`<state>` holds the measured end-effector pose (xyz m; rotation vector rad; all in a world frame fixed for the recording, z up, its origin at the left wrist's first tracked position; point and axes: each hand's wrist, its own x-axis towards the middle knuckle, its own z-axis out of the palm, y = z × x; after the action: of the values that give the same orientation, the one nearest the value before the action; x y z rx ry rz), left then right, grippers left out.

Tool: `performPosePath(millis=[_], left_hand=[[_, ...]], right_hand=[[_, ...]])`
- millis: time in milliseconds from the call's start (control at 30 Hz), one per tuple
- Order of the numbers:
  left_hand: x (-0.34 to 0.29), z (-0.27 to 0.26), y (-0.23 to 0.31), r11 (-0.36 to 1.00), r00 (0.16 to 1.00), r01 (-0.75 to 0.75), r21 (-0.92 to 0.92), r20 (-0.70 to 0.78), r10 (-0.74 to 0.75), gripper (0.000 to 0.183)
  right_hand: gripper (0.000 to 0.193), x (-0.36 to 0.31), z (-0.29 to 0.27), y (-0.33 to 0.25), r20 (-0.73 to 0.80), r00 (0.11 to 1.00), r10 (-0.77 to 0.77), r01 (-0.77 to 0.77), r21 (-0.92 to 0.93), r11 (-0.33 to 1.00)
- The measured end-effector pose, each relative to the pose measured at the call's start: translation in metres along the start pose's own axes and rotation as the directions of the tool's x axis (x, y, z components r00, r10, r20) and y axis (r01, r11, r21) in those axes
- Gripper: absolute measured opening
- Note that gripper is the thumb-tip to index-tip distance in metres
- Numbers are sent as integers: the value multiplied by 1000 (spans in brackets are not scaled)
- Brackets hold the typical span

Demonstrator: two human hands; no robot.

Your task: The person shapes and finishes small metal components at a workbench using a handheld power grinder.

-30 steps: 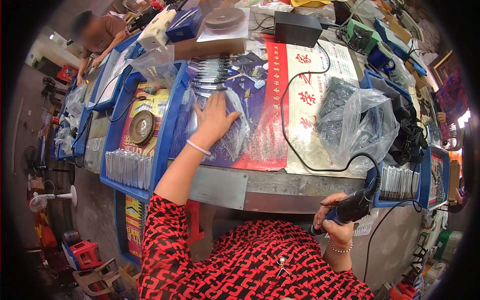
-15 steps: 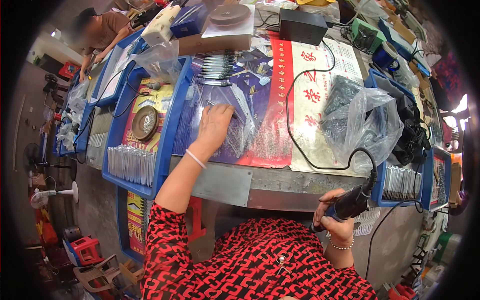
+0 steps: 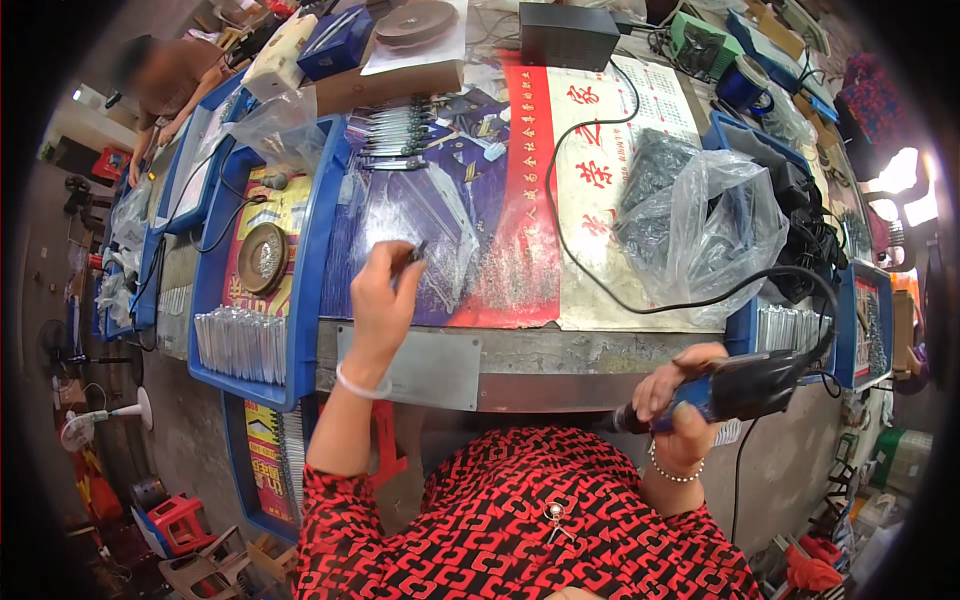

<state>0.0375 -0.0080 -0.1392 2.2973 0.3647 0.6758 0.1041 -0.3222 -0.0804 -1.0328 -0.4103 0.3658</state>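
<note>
My left hand (image 3: 385,305) is raised over the near edge of the work sheet, its thumb and fingers pinching a slim dark-tipped piece (image 3: 419,251). Most of that piece is hidden by the fingers. On the right, my right hand (image 3: 685,400) wraps around a black and blue corded electric screwdriver (image 3: 752,386), held roughly level in front of the bench edge with its nose to the left. Beyond my left hand, several pen-like pieces with dark ends (image 3: 395,135) lie in a row. Thin clear strips (image 3: 450,225) are scattered beside them.
A blue tray (image 3: 330,230) at left holds a round brown dish (image 3: 262,258) and bundled silvery rods (image 3: 240,345). A clear plastic bag (image 3: 700,225) and black cable cross the right side. Behind stands a black box (image 3: 568,38). Another person works at far left.
My left hand has lifted off the sheet and come nearer, now pinching the dark-tipped piece. The electric screwdriver has swung to a flatter angle, and its cable has shifted right.
</note>
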Motion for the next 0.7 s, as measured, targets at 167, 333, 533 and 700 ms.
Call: performPosePath(millis=[167, 333, 533, 700], left_hand=[[-46, -17, 55, 694, 899, 407, -595, 124, -421, 15], [-81, -14, 64, 396, 816, 563, -725, 413, -405, 12], [-109, 1, 65, 272, 769, 618, -737, 495, -406, 17], [-116, -2, 56, 195, 748, 631, -751, 523, -407, 17]], right_hand=[[47, 30, 22, 10, -101, 975, -197, 210, 130, 969], [41, 70, 56, 45, -93, 932, -351, 362, 148, 920], [36, 98, 80, 90, -64, 912, -404, 397, -107, 912], [34, 108, 90, 105, -55, 922, -383, 371, -156, 916]])
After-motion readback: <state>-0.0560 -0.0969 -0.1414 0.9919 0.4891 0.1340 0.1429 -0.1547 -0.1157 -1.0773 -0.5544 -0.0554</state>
